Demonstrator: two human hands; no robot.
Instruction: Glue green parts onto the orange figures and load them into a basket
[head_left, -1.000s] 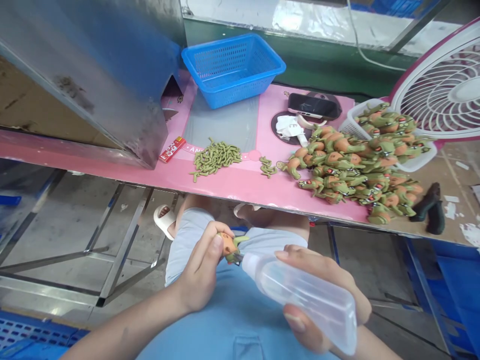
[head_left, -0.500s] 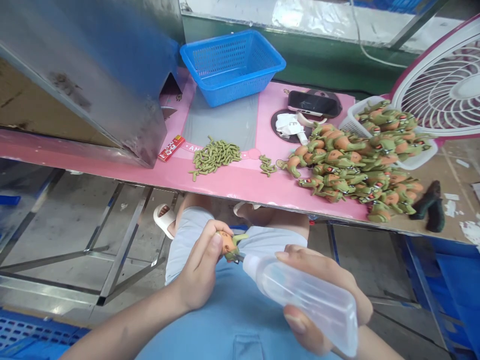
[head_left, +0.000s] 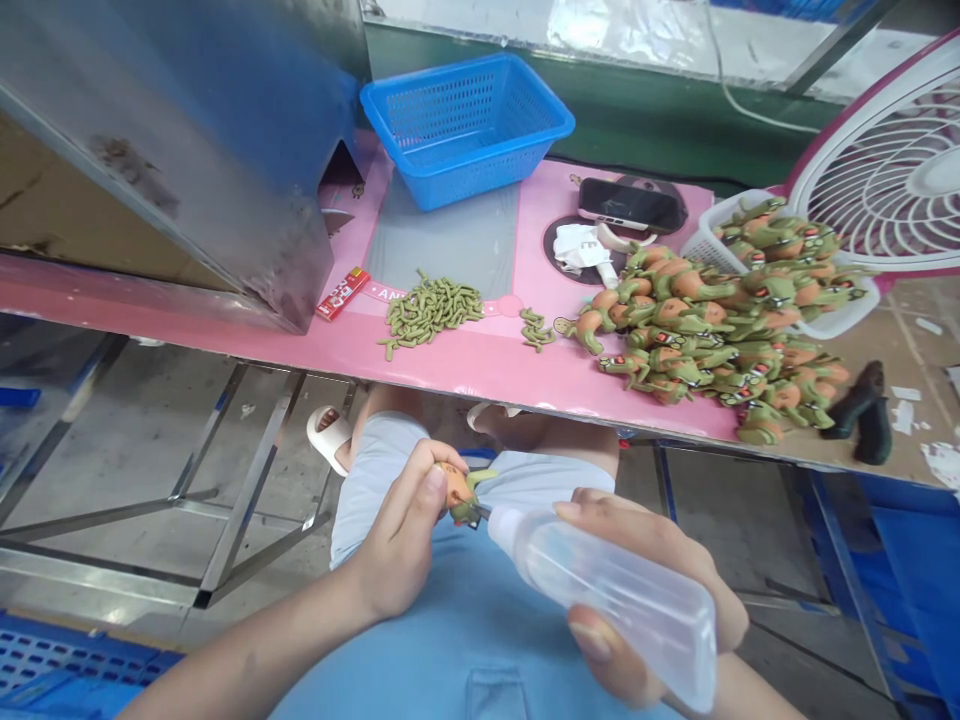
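Note:
Over my lap, my left hand (head_left: 401,545) pinches a small orange and green toy figure (head_left: 461,492). My right hand (head_left: 645,590) is wrapped round a clear plastic squeeze bottle (head_left: 611,600), and the bottle's thin nozzle touches the figure. On the pink table above lie a heap of the same orange and green figures (head_left: 705,345), a pile of small green pieces (head_left: 431,308) and a few more green pieces (head_left: 536,332).
A blue basket (head_left: 465,130) stands at the back of the pink table (head_left: 465,365). A white basket (head_left: 844,318) full of figures sits by a fan (head_left: 892,180). A phone (head_left: 630,205), a red packet (head_left: 343,294), a metal housing (head_left: 187,150) and dark objects (head_left: 862,405) are also there.
Both hands stay together over my lap; the bottle nozzle remains at the figure. The view has shifted only slightly.

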